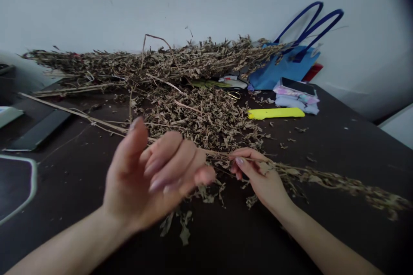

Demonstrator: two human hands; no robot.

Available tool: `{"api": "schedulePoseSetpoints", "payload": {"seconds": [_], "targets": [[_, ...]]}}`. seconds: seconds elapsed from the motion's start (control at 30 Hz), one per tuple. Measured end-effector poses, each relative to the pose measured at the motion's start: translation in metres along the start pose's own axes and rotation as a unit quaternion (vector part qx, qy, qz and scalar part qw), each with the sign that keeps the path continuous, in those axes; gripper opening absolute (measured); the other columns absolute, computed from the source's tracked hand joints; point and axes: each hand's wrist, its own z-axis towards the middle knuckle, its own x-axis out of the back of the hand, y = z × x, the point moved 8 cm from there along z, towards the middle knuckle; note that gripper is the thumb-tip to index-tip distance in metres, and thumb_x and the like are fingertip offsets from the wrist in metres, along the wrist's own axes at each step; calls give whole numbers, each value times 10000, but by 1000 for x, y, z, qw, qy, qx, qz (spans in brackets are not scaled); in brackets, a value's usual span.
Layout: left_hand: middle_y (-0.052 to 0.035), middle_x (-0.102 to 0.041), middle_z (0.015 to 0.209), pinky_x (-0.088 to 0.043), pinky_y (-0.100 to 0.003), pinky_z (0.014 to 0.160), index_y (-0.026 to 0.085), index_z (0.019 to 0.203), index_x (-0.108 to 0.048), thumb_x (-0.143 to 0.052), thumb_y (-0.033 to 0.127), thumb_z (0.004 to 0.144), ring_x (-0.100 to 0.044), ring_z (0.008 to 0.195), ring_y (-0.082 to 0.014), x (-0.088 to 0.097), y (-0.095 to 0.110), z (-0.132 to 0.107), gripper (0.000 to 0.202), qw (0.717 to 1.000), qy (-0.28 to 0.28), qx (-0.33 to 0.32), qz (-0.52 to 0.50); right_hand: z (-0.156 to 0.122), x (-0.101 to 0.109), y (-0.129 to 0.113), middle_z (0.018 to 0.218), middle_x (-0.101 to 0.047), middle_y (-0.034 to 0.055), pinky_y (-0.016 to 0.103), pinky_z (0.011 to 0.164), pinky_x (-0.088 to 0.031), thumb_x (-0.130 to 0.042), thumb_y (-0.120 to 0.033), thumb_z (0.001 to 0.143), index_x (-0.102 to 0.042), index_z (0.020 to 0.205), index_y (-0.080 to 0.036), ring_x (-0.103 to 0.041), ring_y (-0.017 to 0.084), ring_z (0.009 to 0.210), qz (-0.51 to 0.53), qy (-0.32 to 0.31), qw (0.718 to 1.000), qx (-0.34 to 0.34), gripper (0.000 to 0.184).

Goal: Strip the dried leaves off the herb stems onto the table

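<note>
My right hand (263, 176) pinches the thin stem of a dried plant sprig (322, 178) between thumb and fingers. Its leafy end trails off to the right, and bare stem runs left behind my other hand. Palm up, my left hand (161, 172) is over the near side of the table with thumb stretched away and fingers loosely curled; no object shows in it. Below it, a few dried leaves (184, 227) appear against the dark tabletop. Just beyond both hands lies a loose heap of crumbled dried leaves (206, 116).
A long bundle of dried plants (155, 64) lies along the wall. To the right are a blue bag (274, 71), a phone (298, 87) on tissue packs (297, 99) and a yellow tool (277, 113). At the left sits a dark flat case (40, 129).
</note>
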Motion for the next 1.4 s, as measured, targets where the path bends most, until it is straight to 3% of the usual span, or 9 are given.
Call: {"api": "schedulePoseSetpoints", "payload": {"seconds": [0.03,0.1,0.13,0.23,0.33,0.53,0.77,0.97,1.4], "targets": [[42,-276,423,-489,-318,571,210,533,-290,-277,513,892,-361,425,-113,9,3,12,469,1000,21,-18,10,-1,-1,-1,681,-591,12,257,502,-418,-540,-299,855,-615,900,-201,-520,117,555,0,-3,1000,2,131],[11,-509,619,-478,-286,620,193,679,-477,-511,365,835,-488,583,-115,14,-1,30,235,986,1,-38,160,-2,-2,-4,684,-592,12,259,512,-420,-534,-293,860,-612,899,-201,-523,116,560,0,-10,1000,4,127],[-9,-560,709,-470,-287,635,182,766,-535,-548,312,819,-518,648,-128,16,-5,36,141,962,-11,-50,270,-2,-2,-5,686,-593,12,259,514,-421,-532,-292,861,-612,898,-201,-525,117,563,-2,-12,1000,5,127],[-55,-591,870,-450,-351,765,159,852,-584,-534,218,823,-536,858,-190,11,-18,40,83,846,-40,-131,516,-3,-2,-7,682,-594,10,258,513,-419,-525,-291,863,-611,896,-201,-527,116,564,-10,-10,1000,5,129],[-66,-596,891,-461,-344,750,148,876,-588,-504,168,834,-536,882,-200,5,-31,38,95,800,-74,-143,578,-4,-3,-9,688,-596,11,260,522,-425,-516,-290,865,-606,897,-200,-535,119,578,-18,-14,1000,3,132],[-54,-582,848,-458,-328,738,153,861,-584,-464,133,833,-536,839,-182,-2,-33,35,125,776,-121,-143,603,-3,-3,-9,675,-593,12,262,510,-426,-514,-319,862,-605,889,-196,-533,123,570,-28,-10,1000,4,155],[-47,-546,822,-440,-296,678,153,846,-538,-521,181,825,-511,796,-173,-1,-44,36,39,774,-149,-128,602,-5,-5,-7,677,-592,16,267,515,-430,-515,-337,860,-602,894,-195,-529,124,569,-33,-14,999,0,170],[-48,-550,828,-419,-293,697,140,828,-519,-507,113,824,-488,792,-170,-3,-46,38,30,773,-148,-144,599,-5,-6,-7,665,-591,9,260,504,-421,-522,-338,857,-601,892,-196,-520,117,551,-25,-13,1000,-3,166],[-49,-553,843,-387,-302,713,142,814,-524,-455,101,847,-513,811,-180,-12,-51,35,86,694,-147,-177,683,-5,-5,-4,671,-599,13,265,505,-414,-518,-343,859,-602,902,-197,-526,122,555,-26,-9,1000,-6,174]]}}
